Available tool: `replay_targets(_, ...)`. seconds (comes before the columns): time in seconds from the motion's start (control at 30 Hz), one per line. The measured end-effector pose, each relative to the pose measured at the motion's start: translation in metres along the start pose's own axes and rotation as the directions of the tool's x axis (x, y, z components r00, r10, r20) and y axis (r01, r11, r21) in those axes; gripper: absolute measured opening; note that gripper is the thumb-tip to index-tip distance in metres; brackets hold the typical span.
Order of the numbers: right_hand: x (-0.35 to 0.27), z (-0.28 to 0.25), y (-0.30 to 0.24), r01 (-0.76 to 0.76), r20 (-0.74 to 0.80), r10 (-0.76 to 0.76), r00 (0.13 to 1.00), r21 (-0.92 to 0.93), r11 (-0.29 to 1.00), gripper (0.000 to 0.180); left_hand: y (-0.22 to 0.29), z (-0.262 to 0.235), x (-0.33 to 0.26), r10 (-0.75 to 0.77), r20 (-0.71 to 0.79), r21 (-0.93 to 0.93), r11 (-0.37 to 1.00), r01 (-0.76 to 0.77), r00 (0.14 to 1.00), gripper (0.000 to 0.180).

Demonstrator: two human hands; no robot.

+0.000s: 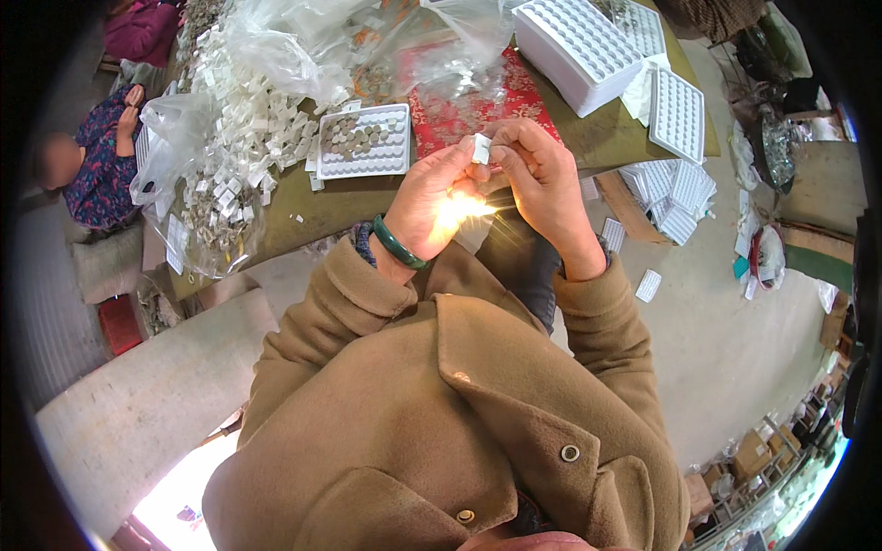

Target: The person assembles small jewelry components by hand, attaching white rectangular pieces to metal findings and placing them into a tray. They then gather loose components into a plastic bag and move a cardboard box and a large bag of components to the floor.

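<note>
My left hand, with a dark green bangle at its wrist, pinches a small white card-like piece between thumb and fingers. My right hand meets it from the other side, thumb and forefinger closed at the piece's right edge. Whether anything small is attached to the piece cannot be made out. A bright yellow glare hides part of my left palm and fingers. Just beyond my left hand, a white moulded tray holds several round greyish discs. A red patterned sheet lies beyond my right hand.
A large heap of small white pieces covers the table's left, with clear plastic bags behind. Stacked white trays stand at the far right, another tray beside them. More trays lie lower right. Another person sits left.
</note>
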State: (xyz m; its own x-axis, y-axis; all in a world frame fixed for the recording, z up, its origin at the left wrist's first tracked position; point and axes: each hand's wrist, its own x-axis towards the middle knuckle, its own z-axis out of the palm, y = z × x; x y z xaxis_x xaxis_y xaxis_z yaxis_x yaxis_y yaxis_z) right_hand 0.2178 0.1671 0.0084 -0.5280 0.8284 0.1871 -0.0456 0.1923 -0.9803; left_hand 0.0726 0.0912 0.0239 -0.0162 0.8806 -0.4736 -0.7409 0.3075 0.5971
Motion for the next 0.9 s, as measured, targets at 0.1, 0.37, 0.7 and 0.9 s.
replay_targets(0.1, 0.002, -0.005, -0.004, 0.137, -0.013, -0.142, 0.99, -0.197, 0.971, 0.011, 0.002, 0.001, 0.002, -0.049, 0.069, 0.01, 0.999, 0.048, 0.996, 0.025)
replay_targets(0.37, 0.004, -0.008, -0.016, 0.214, 0.086, -0.197, 0.977, -0.497, 0.841, 0.011, -0.003, 0.006, 0.009, 0.083, -0.087, 0.287, 0.956, -0.055, 0.993, 0.02)
replay_targets(0.7, 0.001, -0.011, -0.013, -0.036, -0.03, 0.027, 0.999, -0.327, 0.944, 0.013, 0.004, 0.01, 0.009, 0.069, -0.037, 0.27, 0.961, -0.056, 0.997, 0.016)
replay_targets(0.9, 0.001, 0.007, -0.013, -0.162, -0.032, 0.17, 0.985, 0.181, 0.97, 0.009, 0.019, -0.004, -0.002, -0.1, 0.009, -0.064, 0.993, 0.101, 0.995, 0.015)
